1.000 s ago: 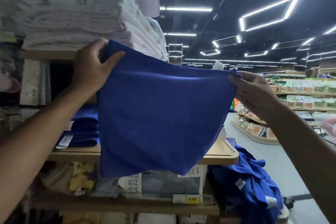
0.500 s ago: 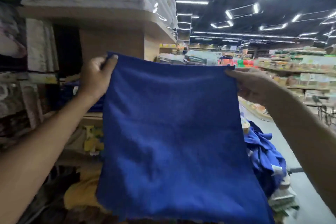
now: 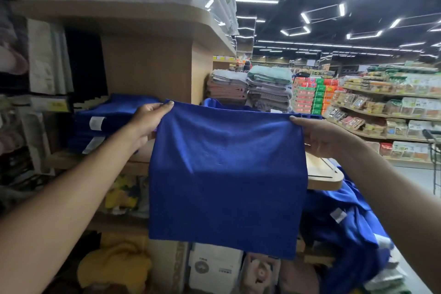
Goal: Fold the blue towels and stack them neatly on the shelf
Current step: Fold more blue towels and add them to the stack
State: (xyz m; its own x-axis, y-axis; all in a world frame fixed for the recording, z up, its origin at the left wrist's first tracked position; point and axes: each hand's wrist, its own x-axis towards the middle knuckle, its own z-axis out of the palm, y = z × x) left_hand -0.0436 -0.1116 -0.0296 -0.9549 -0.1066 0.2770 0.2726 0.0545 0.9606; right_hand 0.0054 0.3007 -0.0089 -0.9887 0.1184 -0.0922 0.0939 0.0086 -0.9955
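Towel (image 3: 226,174) mid-fold, pinched by left hand (image 3: 145,122) and right hand (image 3: 319,137); folded stack (image 3: 105,124) shelved, loose pile (image 3: 346,229) left.

One blue towel (image 3: 226,174) between two hands, left hand (image 3: 145,124) and right hand (image 3: 319,137); one folded blue stack (image 3: 105,122), one loose blue heap (image 3: 346,229), two background piles — pink pile (image 3: 226,89), green-topped pile (image 3: 269,79).

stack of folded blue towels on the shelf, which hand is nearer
Left. The left hand pinches a corner of the hanging blue towel just beside the stack of folded blue towels; the right hand pinches the opposite corner, farther right.
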